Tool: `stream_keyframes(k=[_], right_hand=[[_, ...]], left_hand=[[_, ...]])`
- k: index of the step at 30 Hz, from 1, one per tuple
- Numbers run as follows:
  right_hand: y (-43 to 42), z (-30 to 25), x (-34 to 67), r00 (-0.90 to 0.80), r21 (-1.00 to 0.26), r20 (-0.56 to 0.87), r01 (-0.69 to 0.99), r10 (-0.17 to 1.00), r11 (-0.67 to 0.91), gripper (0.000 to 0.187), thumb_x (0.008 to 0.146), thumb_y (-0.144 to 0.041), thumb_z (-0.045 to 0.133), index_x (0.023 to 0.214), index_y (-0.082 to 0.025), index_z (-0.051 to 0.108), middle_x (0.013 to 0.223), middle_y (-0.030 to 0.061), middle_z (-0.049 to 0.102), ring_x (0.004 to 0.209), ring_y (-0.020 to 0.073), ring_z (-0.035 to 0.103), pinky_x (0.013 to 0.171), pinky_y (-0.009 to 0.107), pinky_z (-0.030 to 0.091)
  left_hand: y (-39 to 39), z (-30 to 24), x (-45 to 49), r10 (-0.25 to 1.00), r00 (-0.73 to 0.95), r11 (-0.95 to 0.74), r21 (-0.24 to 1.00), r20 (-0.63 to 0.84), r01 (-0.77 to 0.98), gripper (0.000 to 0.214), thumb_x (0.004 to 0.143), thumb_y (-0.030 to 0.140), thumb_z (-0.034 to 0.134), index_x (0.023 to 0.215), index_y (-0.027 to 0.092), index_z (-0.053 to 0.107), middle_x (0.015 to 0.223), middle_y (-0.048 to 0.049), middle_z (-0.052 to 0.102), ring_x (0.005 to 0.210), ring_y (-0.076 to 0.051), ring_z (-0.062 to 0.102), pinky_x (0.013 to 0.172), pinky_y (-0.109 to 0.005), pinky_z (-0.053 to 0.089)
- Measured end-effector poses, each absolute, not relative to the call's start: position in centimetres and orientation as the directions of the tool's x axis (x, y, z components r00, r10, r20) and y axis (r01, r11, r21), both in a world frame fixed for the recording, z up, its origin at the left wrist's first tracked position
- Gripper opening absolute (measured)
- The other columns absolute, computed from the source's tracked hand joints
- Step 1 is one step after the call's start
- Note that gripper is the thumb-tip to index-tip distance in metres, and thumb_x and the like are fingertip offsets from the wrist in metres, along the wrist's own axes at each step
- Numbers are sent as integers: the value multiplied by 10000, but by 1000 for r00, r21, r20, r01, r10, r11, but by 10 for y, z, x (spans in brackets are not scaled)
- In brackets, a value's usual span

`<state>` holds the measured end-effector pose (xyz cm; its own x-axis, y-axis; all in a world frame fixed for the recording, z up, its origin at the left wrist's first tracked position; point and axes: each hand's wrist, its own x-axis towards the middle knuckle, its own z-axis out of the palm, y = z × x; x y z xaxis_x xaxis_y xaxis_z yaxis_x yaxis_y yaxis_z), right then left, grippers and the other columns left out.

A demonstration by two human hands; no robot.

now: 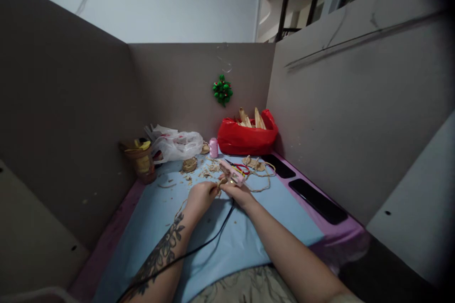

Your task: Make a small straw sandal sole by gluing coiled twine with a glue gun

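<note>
Near the middle of the cloth, my left hand is closed in a pinch on a thin tan cord, which looks like twisted corn husk and trails down beside the wrist. My right hand is closed around a pink glue gun with a black cable running from it across my left forearm. The fingertips of both hands meet at a small tan piece of the cord; the fingers partly hide it. Just beyond lie red-handled scissors and tan husk pieces.
A coiled tan disc and scattered scraps lie left of centre. Behind are a white plastic bag, a pink thread spool and a red bag of husks. A brown pot stands left; phones lie right. Grey panels surround the table.
</note>
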<state>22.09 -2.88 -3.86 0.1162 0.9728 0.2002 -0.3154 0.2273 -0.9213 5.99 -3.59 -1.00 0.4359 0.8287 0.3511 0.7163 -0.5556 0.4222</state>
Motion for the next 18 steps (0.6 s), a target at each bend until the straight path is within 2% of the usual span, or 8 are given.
stream_keyframes(k=[4, 12, 18], right_hand=[[-31, -43, 214, 106, -920, 202, -321, 974, 226, 287, 514, -200, 820, 769, -202, 691, 745, -14, 688, 720, 174, 617, 758, 324, 491], [-31, -48, 206, 116, -862, 88, -488, 989, 134, 378, 476, -298, 867, 779, -160, 688, 704, 5, 681, 640, 156, 619, 642, 282, 496], [-18, -55, 213, 268, -822, 32, -542, 963, 178, 343, 469, -333, 855, 698, -165, 664, 599, -19, 631, 577, 144, 574, 572, 269, 457]], left_hand=[[-36, -11, 62, 820, 451, -573, 475, 354, 668, 247, 844, 252, 501, 774, 200, 733, 742, -52, 718, 664, -159, 607, 623, -232, 377], [-37, -13, 65, 818, 450, -569, 620, 358, 540, 249, 838, 226, 497, 762, 174, 728, 695, -30, 704, 635, -150, 600, 620, -232, 399], [-28, -28, 68, 864, 362, -484, 776, 350, 405, 280, 845, 260, 516, 979, 149, 735, 792, -45, 745, 667, -165, 639, 632, -251, 473]])
